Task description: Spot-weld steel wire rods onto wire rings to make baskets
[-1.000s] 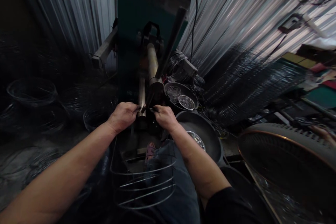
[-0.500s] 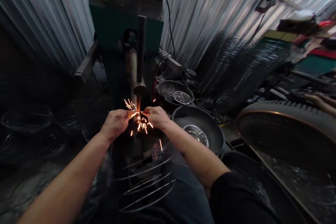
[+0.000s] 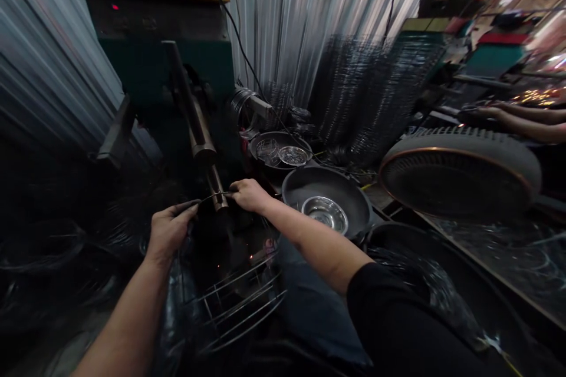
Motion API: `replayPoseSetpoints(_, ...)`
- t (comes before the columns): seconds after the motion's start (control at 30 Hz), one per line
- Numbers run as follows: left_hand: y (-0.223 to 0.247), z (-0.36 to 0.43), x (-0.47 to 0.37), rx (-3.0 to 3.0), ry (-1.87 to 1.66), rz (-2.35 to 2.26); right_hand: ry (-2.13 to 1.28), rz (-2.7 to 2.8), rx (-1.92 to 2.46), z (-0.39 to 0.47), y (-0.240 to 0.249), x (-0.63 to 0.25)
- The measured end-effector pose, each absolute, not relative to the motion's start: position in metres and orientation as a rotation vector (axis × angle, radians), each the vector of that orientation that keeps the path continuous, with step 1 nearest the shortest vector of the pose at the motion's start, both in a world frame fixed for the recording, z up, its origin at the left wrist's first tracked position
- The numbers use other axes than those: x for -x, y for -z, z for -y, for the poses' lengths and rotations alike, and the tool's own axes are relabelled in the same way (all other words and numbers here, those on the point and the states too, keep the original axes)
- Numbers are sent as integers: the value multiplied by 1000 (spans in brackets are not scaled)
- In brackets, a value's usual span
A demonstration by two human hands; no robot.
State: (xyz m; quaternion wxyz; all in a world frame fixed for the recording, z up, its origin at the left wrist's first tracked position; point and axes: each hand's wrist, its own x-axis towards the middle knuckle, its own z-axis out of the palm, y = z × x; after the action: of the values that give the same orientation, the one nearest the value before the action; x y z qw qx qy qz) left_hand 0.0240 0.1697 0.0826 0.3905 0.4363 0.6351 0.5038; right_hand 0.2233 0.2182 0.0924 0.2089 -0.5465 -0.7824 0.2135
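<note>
A thin curved wire (image 3: pixel 211 195) spans the gap between my hands, by the lower electrode (image 3: pixel 219 191) of a welding machine (image 3: pixel 163 76). My right hand (image 3: pixel 250 195) pinches the wire's right end, close beside the electrode. At the wire's left end is my left hand (image 3: pixel 170 230), its thumb and fingers closed on it. Above the wire hangs the machine's upper cylinder (image 3: pixel 203 144). A wire rack (image 3: pixel 243 297) with curved bars lies below my hands. Whether the wire touches the electrode is hard to tell.
Right of my right hand is a dark pan (image 3: pixel 354 197) holding a shiny metal bowl (image 3: pixel 325 215). Behind it stands another pan (image 3: pixel 254 147) with small parts. A large round fan (image 3: pixel 460 174) is at the right, with another person's arms (image 3: pixel 526 121) beyond.
The sparks between my hands are gone, and the green light no longer shows. My left hand has moved left and down, away from the electrode. The view has shifted right.
</note>
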Motion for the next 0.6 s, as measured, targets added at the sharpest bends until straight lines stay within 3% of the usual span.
replayPoseSetpoints(0.6,-92,-167,-31,-978,-1298,-1601,-959,1755,1388,-226,-78,-224)
